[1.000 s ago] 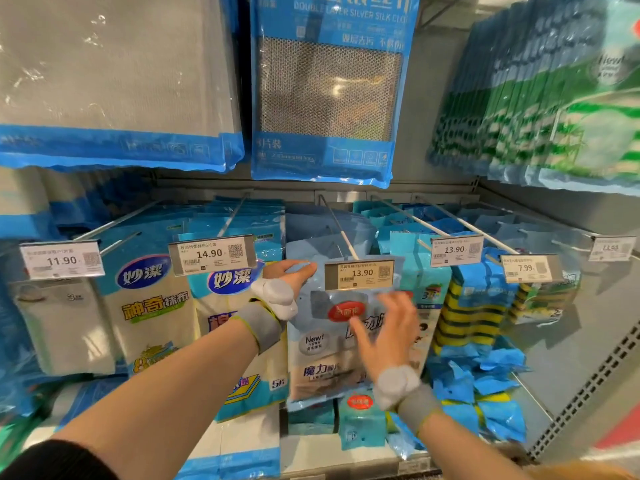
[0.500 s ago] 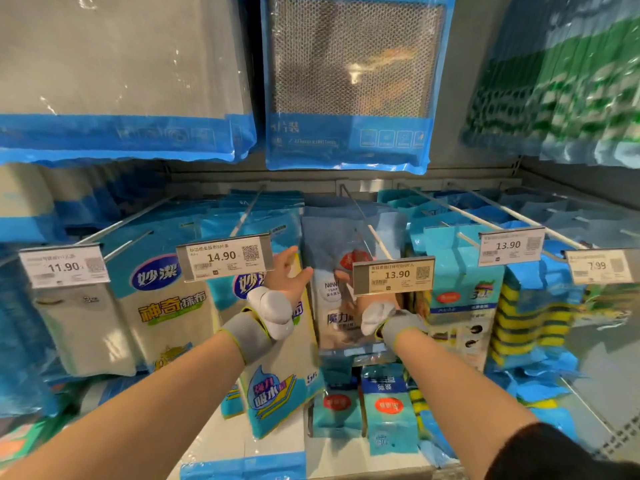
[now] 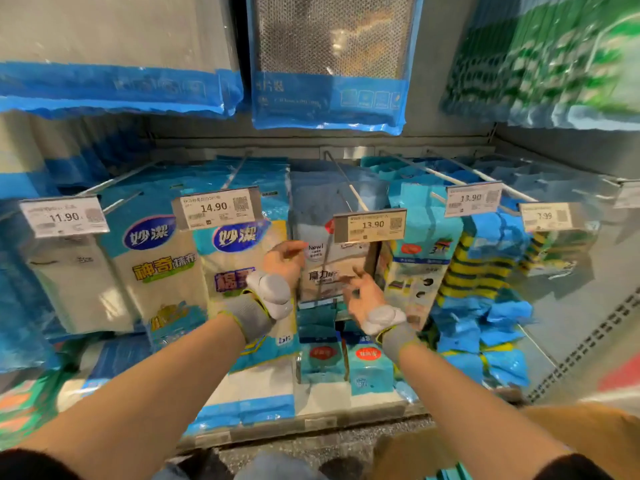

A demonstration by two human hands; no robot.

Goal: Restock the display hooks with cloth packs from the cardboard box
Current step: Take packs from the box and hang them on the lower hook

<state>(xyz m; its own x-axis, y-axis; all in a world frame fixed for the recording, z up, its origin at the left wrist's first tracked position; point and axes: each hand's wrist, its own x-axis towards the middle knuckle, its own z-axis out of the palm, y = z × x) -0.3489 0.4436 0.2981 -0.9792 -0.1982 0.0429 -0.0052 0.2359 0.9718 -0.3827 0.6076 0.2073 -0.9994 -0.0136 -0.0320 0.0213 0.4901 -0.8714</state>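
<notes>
A grey-blue cloth pack (image 3: pixel 332 268) marked "New!" hangs on the centre display hook (image 3: pixel 341 178), behind the 13.90 price tag (image 3: pixel 370 225). My left hand (image 3: pixel 284 259) is at the pack's left edge with relaxed fingers touching it. My right hand (image 3: pixel 360 294) hovers in front of the pack's lower half, fingers loosely spread and holding nothing. A tan cardboard box (image 3: pixel 575 434) shows at the bottom right, blurred and partly behind my right arm.
Neighbouring hooks carry white-and-blue cloth packs (image 3: pixel 159 271) on the left and sponge packs (image 3: pixel 478 271) on the right, each with a price tag. Large blue packs (image 3: pixel 329 95) hang overhead. Small teal packs (image 3: pixel 369 365) stand on the shelf below.
My right hand has drawn back from behind the 13.90 tag and now sits lower, in front of the pack. The pack stays on the hook. The view has tilted down.
</notes>
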